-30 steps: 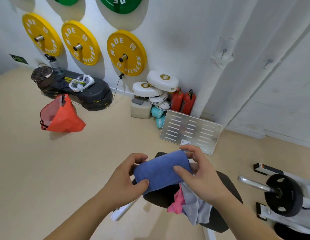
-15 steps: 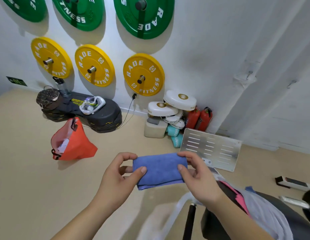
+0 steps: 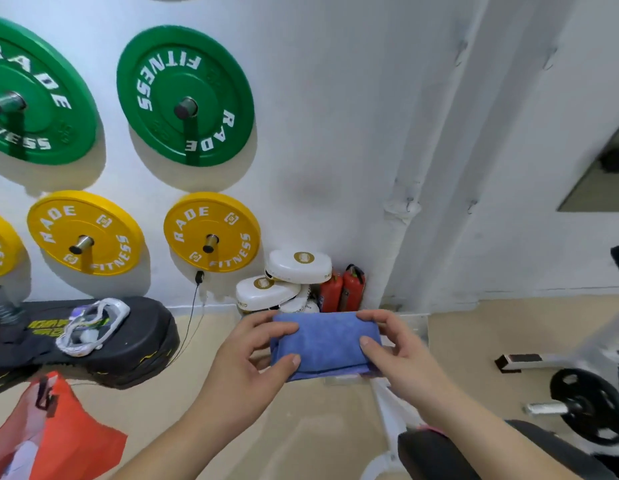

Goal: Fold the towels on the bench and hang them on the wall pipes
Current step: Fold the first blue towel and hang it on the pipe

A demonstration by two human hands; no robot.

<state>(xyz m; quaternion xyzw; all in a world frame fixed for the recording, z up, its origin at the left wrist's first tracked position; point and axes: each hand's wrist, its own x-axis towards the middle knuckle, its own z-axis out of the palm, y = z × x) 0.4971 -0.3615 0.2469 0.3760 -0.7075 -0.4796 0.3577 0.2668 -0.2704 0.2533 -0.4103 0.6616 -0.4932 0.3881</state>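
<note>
Towel [image 3: 324,344], blue and soft-napped, is folded into a plump rectangle held in the air before the white wall. Left hand [image 3: 245,368] and right hand [image 3: 401,358] pinch its short ends, thumbs on top, fingers curled beneath.

I'm looking into a gym: a yellow RADE FITNESS weight plate [image 3: 211,232] hangs on a wall peg, with a green plate [image 3: 185,95] above it, white strike pads [image 3: 298,266] stacked just right of it, and a black bar plate [image 3: 590,407] well to its right.
</note>
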